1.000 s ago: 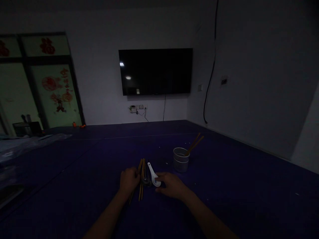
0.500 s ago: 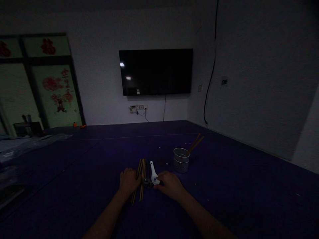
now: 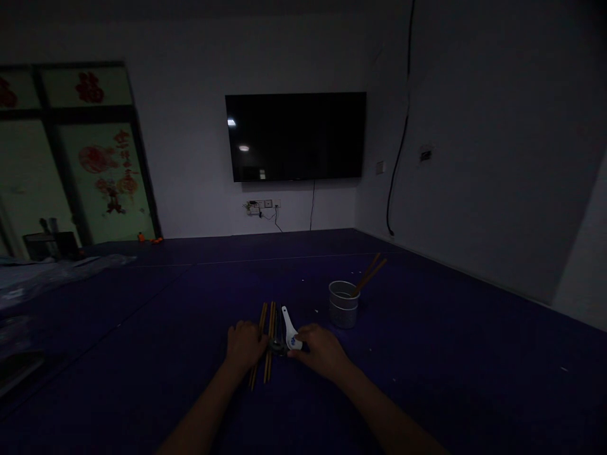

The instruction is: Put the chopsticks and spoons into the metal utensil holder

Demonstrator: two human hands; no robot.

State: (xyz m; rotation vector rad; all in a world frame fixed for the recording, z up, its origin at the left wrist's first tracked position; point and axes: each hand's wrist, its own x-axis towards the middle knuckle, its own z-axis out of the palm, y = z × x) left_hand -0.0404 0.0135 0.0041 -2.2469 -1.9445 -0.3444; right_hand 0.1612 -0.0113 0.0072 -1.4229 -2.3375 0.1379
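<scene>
A white soup spoon [image 3: 289,326] with a blue mark in its bowl lies with its handle pointing away from me. My right hand [image 3: 323,352] pinches the bowl's right side between thumb and fingers. Left of it, dark metal spoons [image 3: 277,346] lie close together; their exact number is hard to make out. Beside those are two pairs of wooden chopsticks [image 3: 272,319]. My left hand [image 3: 245,345] is closed at the leftmost pair, thumb and fingertips against the sticks. Behind my right hand stands a grey metal cup [image 3: 343,311] with two wooden chopsticks [image 3: 371,275] leaning in it.
Everything lies on a wide dark purple surface [image 3: 190,303] dotted with small white scraps. Clear plastic sheeting [image 3: 66,275] and a dark box [image 3: 52,245] are at the far left. A television [image 3: 298,136] hangs on the wall ahead. The room is dim.
The white spoon has shifted slightly left, nearer the metal spoons, with my right hand on it. My left hand stays at the chopsticks. The cup has not moved.
</scene>
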